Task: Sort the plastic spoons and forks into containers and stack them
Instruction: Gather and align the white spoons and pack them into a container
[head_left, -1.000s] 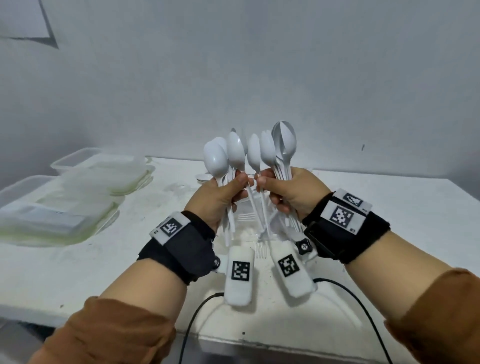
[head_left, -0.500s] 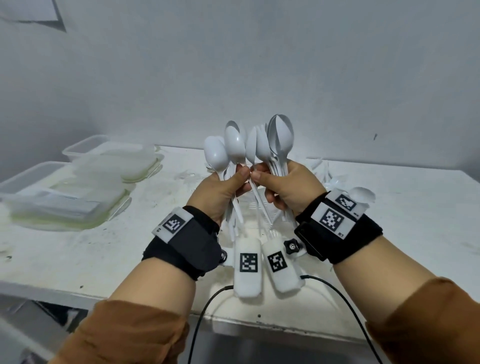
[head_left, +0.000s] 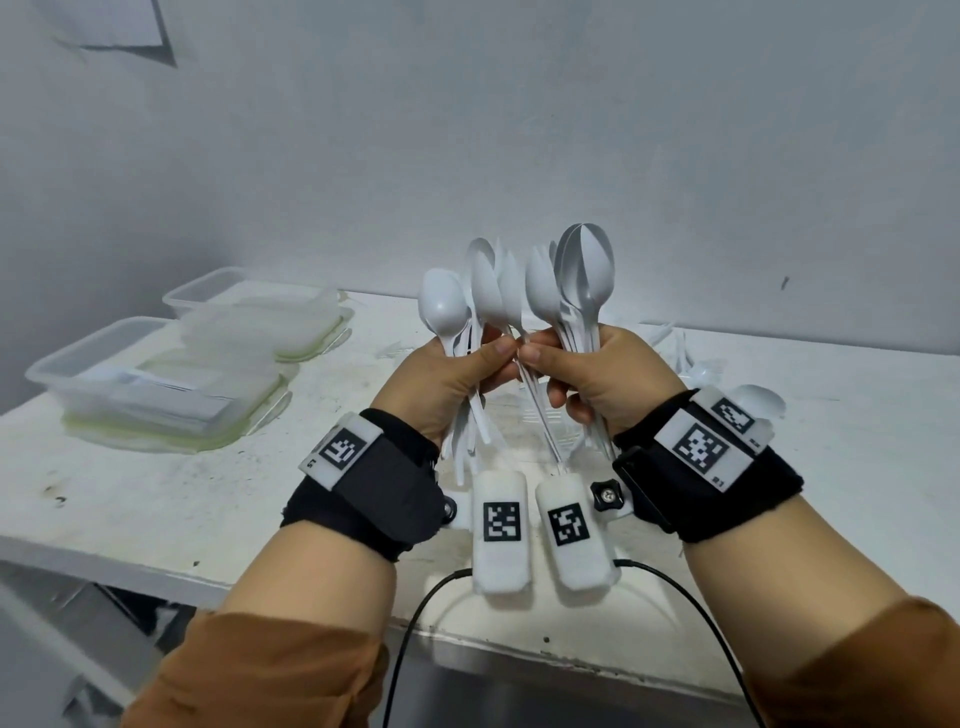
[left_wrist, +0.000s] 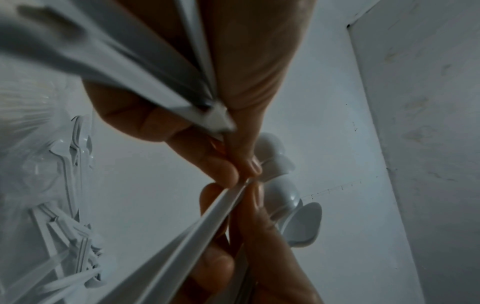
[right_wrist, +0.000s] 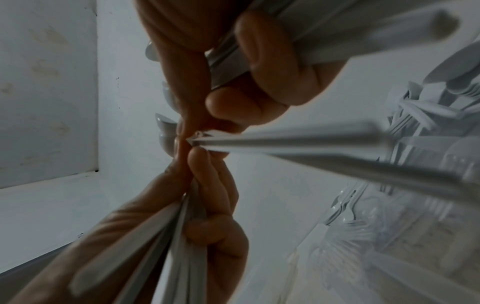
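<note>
Both hands hold white plastic spoons upright above the table, bowls up, thumbs almost touching. My left hand (head_left: 457, 369) grips a fan of several spoons (head_left: 442, 307) by their handles. My right hand (head_left: 587, 374) grips a tighter bundle of spoons (head_left: 584, 273), and its thumb and forefinger pinch one handle (head_left: 540, 410) that slants between the hands. In the left wrist view the handles (left_wrist: 145, 82) run through the curled fingers (left_wrist: 215, 164). The right wrist view has that pinched handle (right_wrist: 298, 142) across the middle. Loose forks and spoons (head_left: 675, 353) lie on the table behind the hands.
Clear plastic containers (head_left: 135, 379) with lids stand stacked at the left of the white table (head_left: 156, 493), one more (head_left: 249, 301) behind. A lone spoon (head_left: 763, 400) lies right of my right wrist. A black cable (head_left: 415, 634) hangs over the front edge. A grey wall rises close behind.
The two hands have drawn closer together with their spoons. The head view has shifted a little, so the containers sit further right in frame.
</note>
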